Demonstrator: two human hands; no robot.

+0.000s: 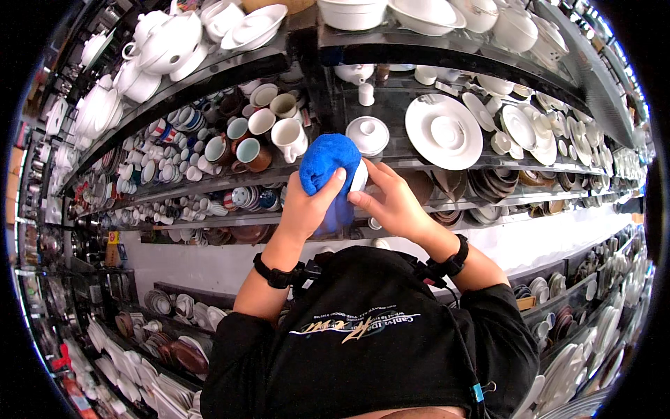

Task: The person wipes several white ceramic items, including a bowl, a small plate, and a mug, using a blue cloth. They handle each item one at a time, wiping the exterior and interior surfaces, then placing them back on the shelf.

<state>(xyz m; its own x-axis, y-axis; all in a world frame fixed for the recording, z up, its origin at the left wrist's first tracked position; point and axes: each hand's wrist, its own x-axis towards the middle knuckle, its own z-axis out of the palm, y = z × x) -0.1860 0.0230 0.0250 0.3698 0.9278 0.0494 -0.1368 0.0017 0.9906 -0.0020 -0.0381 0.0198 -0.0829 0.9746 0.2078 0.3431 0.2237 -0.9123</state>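
Observation:
My left hand [314,201] grips a bunched blue cloth [330,154], its thumb pressed over the front. Against the cloth's right side is a white ceramic piece [359,177], mostly hidden by the cloth and fingers, so its kind cannot be told. The fingers and thumb of my right hand [395,201] hold this piece by its right edge. Part of the cloth hangs down below my hands. Just beyond them on the shelf stand a white lidded bowl [367,135] and, to the left, a white mug [289,139].
Mugs and cups crowd the middle shelf [235,178] on the left. A large white plate [444,131] with a smaller dish on it lies to the right. White tureens [352,13] line the upper shelf. Brown bowls [492,183] sit below. More shelves of dishes [172,366] stand behind me.

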